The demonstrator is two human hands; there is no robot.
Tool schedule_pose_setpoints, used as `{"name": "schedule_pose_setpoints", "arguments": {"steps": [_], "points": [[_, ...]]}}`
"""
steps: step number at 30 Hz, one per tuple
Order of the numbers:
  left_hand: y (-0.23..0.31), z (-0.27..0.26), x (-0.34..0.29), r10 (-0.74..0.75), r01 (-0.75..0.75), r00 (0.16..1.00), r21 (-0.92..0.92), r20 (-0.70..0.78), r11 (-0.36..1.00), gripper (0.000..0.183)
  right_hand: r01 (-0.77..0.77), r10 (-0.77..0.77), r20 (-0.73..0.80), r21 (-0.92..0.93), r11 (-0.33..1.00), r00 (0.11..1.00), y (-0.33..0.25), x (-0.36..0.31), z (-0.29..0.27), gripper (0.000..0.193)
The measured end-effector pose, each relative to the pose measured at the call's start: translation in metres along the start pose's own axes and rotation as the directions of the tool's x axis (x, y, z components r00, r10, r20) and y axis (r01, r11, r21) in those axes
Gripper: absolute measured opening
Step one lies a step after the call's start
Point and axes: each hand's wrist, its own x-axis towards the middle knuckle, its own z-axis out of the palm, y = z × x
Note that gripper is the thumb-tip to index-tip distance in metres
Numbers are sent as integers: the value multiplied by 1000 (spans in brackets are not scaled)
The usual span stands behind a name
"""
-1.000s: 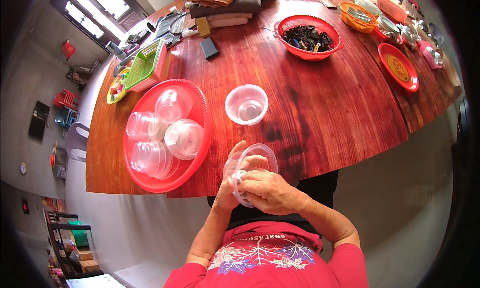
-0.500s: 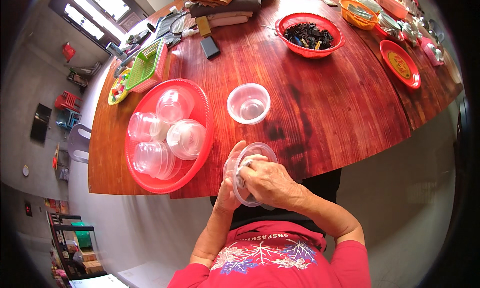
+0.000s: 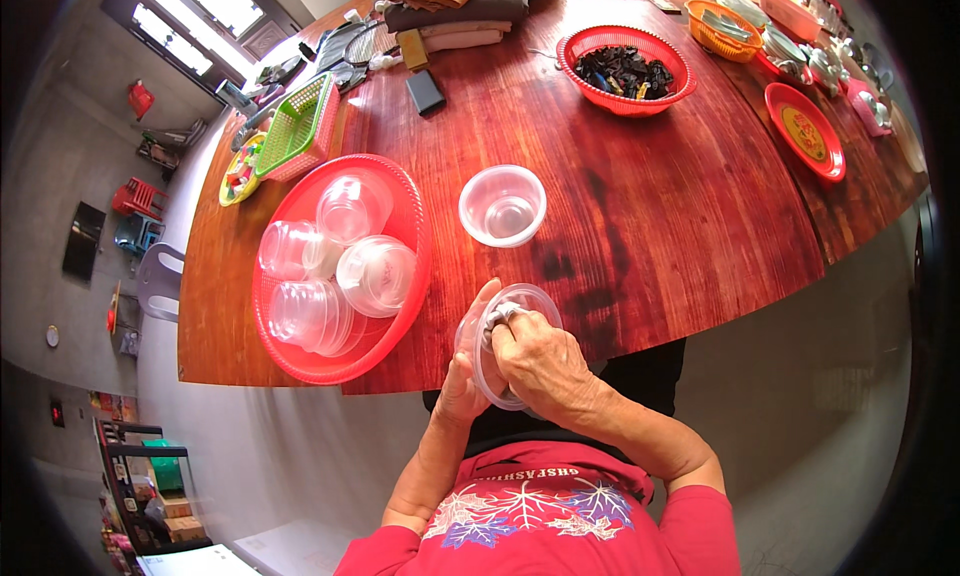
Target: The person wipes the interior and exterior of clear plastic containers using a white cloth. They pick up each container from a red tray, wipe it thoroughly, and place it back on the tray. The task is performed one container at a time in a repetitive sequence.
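Note:
A clear plastic bowl (image 3: 545, 301) is tilted on its side in front of me, just off the table's near edge. My left hand (image 3: 464, 376) cups it from the left and below, closed round its outer wall. Inside the bowl, my right hand (image 3: 540, 361) pinches a crumpled whitish cloth (image 3: 503, 314) against the inner wall. Beyond my hands, another clear bowl (image 3: 502, 206) stands upright on the table. To the left, a large red tray (image 3: 405, 341) holds several stacks of clear plastic bowls (image 3: 375, 276).
The wooden table (image 3: 680, 216) carries a red basket (image 3: 600, 101) of dark pieces, a green and pink basket (image 3: 300, 126), a dark box (image 3: 424, 93), folded cloths (image 3: 455, 11), an orange basket (image 3: 715, 41) and a red plate (image 3: 805, 131). A purple chair (image 3: 158, 281) stands left.
My right hand has shifted slightly up inside the bowl with the cloth, its fingers now curled deeper in. My left hand still holds the bowl. The view has shifted a little.

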Motion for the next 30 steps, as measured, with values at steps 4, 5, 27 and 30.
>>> {"name": "schedule_pose_setpoints", "arguments": {"steps": [4, 5, 27, 30], "points": [[-2, -5, 3, -32, 37, 993, -38, 118, 999, 113, 93, -54, -201, 188, 978, 978, -2, 0, 5, 27], [-1, -4, 4, -53, 59, 987, -37, 151, 998, 113, 110, -45, -260, 239, 965, 964, -4, 1, 6, 25], [11, -7, 10, 140, -133, 987, -87, 79, 987, 90, 364, -338, -180, 142, 920, 924, 4, -21, 2, 50], [13, -7, 5, 116, -116, 993, -28, 17, 993, 90, 390, -401, -188, -93, 916, 897, 17, -18, 10, 39]]}}
